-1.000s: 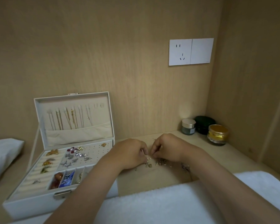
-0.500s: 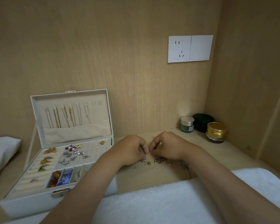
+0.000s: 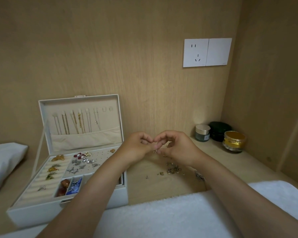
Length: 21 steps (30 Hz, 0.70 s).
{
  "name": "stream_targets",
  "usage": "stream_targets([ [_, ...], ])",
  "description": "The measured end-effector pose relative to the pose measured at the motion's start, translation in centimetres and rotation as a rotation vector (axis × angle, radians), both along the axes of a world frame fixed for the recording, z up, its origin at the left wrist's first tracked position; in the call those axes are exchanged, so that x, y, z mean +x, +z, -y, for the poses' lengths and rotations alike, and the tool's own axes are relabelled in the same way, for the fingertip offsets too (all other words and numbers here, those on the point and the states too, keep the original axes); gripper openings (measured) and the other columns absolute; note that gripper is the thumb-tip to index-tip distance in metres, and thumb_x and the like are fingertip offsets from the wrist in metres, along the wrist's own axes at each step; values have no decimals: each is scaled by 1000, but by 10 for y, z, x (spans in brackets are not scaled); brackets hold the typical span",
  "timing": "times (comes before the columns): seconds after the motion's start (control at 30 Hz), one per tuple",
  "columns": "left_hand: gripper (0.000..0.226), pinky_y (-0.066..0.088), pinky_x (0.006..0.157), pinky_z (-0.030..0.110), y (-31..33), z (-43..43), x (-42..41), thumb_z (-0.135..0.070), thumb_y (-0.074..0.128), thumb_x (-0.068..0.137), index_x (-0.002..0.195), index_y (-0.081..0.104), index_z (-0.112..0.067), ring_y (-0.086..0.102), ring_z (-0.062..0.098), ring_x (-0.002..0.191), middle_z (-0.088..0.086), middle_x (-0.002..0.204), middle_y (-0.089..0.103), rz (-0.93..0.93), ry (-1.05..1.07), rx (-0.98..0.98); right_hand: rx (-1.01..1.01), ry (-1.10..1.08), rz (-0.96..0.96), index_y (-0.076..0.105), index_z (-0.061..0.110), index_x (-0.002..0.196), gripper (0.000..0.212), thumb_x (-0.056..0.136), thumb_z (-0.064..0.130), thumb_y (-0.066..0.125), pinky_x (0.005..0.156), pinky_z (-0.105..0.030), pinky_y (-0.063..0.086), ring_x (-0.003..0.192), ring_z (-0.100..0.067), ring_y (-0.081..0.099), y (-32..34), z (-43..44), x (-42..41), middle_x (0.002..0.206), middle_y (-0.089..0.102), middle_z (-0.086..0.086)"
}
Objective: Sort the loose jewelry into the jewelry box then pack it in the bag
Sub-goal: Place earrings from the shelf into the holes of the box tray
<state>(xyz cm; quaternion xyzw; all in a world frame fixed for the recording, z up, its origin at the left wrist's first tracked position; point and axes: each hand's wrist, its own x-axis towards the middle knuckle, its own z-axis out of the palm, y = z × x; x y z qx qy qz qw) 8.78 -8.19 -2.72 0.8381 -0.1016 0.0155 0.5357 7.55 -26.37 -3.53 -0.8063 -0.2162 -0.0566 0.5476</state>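
Observation:
A white jewelry box point(image 3: 33, 210) stands open at the left, its lid upright with several chains hung inside and earrings, rings and stones in its trays. Loose small jewelry pieces point(image 3: 173, 169) lie scattered on the wooden shelf to the right of the box. My left hand point(image 3: 136, 146) and my right hand point(image 3: 175, 146) are raised just above the shelf, fingertips meeting. Between them they pinch a tiny silver and gold piece point(image 3: 156, 151). A light bag point(image 3: 2, 162) lies at the far left edge.
Three cosmetic jars stand in the back right corner: a grey one point(image 3: 202, 133), a dark green one point(image 3: 219, 131) and a gold one point(image 3: 234, 141). A white towel point(image 3: 162, 217) covers the near edge. A wall socket point(image 3: 207, 52) sits on the back panel.
Both hands have lifted off the shelf with a small piece pinched between their fingertips. The scattered pile they covered now shows below them.

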Motion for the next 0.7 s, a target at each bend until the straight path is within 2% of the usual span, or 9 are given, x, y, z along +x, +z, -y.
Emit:
stream_targets([
  [0.13,17,48,67,30,0,2,-2,-21,80,80,89,65,-21,59,10,64,3,83,69,2,-2,47,-50,-5,-19,74,15,96,23,80,-1,78,56,-29,46,51,-6,52,-4,0,1,93,74,-7],
  [0.27,13,51,70,34,1,3,-5,-24,76,85,90,65,-18,64,14,67,9,84,73,5,-9,30,-12,-22,-36,76,16,94,17,82,3,78,55,-32,48,54,-12,52,-3,-2,0,89,73,-7],
  [0.37,14,54,71,36,6,2,-7,-28,71,90,95,67,-16,65,14,69,9,89,75,-6,-10,3,46,-60,-36,78,13,93,11,85,7,78,52,-27,47,53,-15,52,1,-3,-2,90,73,-14],
  [0.5,14,53,65,26,16,-3,-15,-24,69,91,102,66,-16,66,12,71,4,91,75,-32,-15,-46,116,-81,-2,79,14,93,9,84,16,79,50,-28,44,51,-17,51,6,-8,-6,90,75,-12],
  [0.6,12,53,72,30,28,-17,-23,-27,69,91,100,68,-19,68,11,76,0,93,75,9,3,-22,188,-45,-4,80,11,94,10,85,11,77,47,-24,46,48,-14,51,14,-19,-9,90,77,-8],
  [0.7,7,52,80,31,39,-49,-28,-30,65,92,97,70,-27,68,10,85,-7,94,73,133,61,117,263,-55,-25,78,2,98,12,86,4,74,39,-17,40,42,-13,50,26,-38,-10,90,77,-13],
])
